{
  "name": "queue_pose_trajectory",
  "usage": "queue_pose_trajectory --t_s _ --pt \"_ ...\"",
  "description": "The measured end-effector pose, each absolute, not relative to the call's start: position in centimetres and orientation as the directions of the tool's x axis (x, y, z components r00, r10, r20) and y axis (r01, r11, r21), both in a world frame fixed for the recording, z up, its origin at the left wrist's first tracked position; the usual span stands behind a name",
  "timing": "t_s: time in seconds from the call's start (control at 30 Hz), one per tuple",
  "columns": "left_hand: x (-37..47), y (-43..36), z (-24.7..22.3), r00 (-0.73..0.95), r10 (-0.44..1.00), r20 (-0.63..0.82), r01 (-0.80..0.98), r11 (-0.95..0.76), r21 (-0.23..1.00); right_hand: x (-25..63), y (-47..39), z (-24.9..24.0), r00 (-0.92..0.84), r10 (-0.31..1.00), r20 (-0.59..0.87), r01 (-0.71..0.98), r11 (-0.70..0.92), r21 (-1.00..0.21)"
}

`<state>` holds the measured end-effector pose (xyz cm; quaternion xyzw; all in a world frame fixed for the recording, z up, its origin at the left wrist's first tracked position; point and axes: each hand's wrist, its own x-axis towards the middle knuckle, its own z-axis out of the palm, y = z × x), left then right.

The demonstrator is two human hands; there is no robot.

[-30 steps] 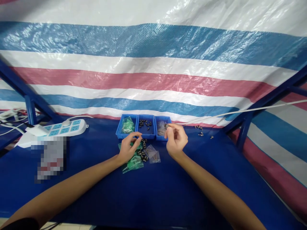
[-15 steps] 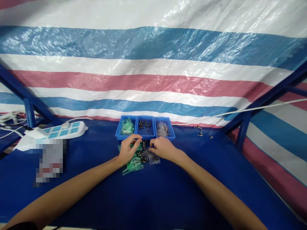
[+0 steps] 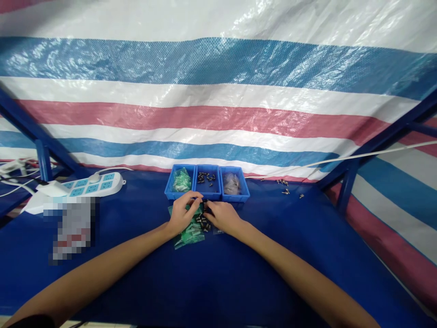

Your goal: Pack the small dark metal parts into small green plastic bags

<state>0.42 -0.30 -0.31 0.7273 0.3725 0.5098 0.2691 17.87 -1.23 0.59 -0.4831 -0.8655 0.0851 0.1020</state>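
My left hand (image 3: 184, 213) is over the green plastic bags (image 3: 190, 233) on the blue table, thumb and fingertips close together; whatever is between them is too small to make out. My right hand (image 3: 223, 216) reaches in from the right at the small black cylindrical fittings (image 3: 204, 223), its thumb and forefinger apart around the pile. Partly under it lies a small clear bag (image 3: 217, 231). Just behind the hands stand three joined blue bins: the left bin (image 3: 167, 193) has green bags, the middle bin (image 3: 207, 195) black fittings, the right bin (image 3: 235, 198) clear bags.
A white power strip (image 3: 114, 184) with blue sockets lies at the left, near a blurred-out grey item (image 3: 77, 228). Several small metal parts (image 3: 285, 192) are scattered at the back right. Behind the table hangs a striped plastic sheet (image 3: 218, 123), with blue frame bars (image 3: 348, 182) at the sides.
My right hand has moved left from the small clear bag to the black fittings, covering most of that bag. My left hand has stayed almost still.
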Motion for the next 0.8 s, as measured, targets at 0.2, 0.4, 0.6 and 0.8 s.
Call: queue_pose_trajectory --t_s 0.2,0.4,0.6,0.8 --pt "0.4 -0.24 -0.32 0.207 0.806 0.555 0.264 -0.592 0.761 17.71 -1.41 1.21 -0.481 0.876 0.023 0.848 0.472 -0.241" --pt "0.39 -0.27 -0.33 0.211 0.801 0.561 0.263 -0.599 0.757 17.68 -1.35 1.12 -0.447 0.895 -0.001 0.863 0.431 -0.265" --pt "0.44 -0.22 -0.41 0.217 0.792 0.57 0.266 -0.61 0.746 17.76 -1.22 0.79 -0.447 0.894 0.033 0.857 0.439 -0.27" --pt "0.43 -0.2 -0.39 0.22 0.788 0.575 0.267 -0.615 0.742 17.88 -1.09 0.4 -0.459 0.886 0.07 0.84 0.458 -0.291"
